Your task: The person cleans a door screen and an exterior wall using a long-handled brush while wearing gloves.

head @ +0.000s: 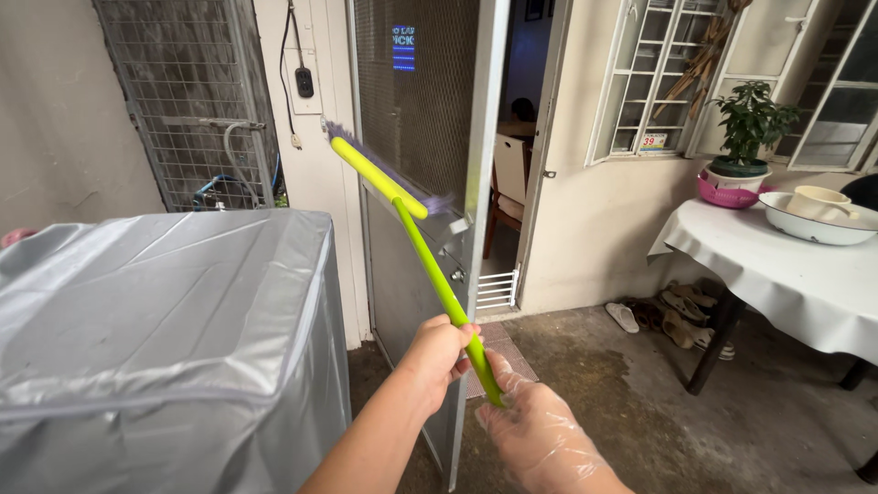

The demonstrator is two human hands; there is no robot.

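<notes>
Head view: left hand bare, wrapped around green brush handle; right hand, in clear glove, closed on the handle's low end for leverage. Brush head raised, purple bristles pressed against screen door mesh. Covered appliance at left.

A covered appliance is set at the near left. Just right of it, a screen door stands ajar, with a brush held against it by two hands, left hand above right hand. At the right stands a table, with a basin and a potted plant on it and sandals beneath.
</notes>
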